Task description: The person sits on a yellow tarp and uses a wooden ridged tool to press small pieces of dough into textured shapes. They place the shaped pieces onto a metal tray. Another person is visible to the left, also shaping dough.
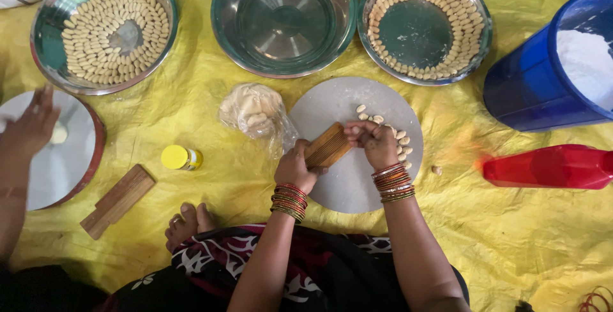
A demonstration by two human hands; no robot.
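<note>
A: How far along was it?

B: Roughly mid-way, I'd judge. Left bowl point(102, 28) at the far left of the sheet point(211, 159) was nearly full w/ ringed dough pieces point(96, 44), only a small bare patch at centre. Right bowl point(424, 25) had rings round the rim only, middle bare. Middle bowl point(284, 18) had none.

B: So plenty left, plus a bag of dough point(255, 111) just left of the board point(354, 143).

A: And the hands?

B: Left hand point(295, 168) was closed round the ridged wooden comb point(327, 145), held over the board's middle. Right hand point(377, 143) had fingers curled, pressing at the comb's far end; probably a bit of dough under them, couldn't tell. A few shaped pieces point(402, 146) lay on the board's right edge, one stray on the sheet beyond.

A: Anything else around, in the way?

B: Yellow-lidded jar point(182, 157) and a spare wooden comb point(118, 200) to the left, near a bare foot point(188, 222). Blue bucket point(543, 76) of white flour at the right edge, red jug point(549, 166) lying on its side below it. Another person's hand point(29, 130) over a second board point(60, 152) at the far left. Nothing blocked the reach to the bowls.
</note>
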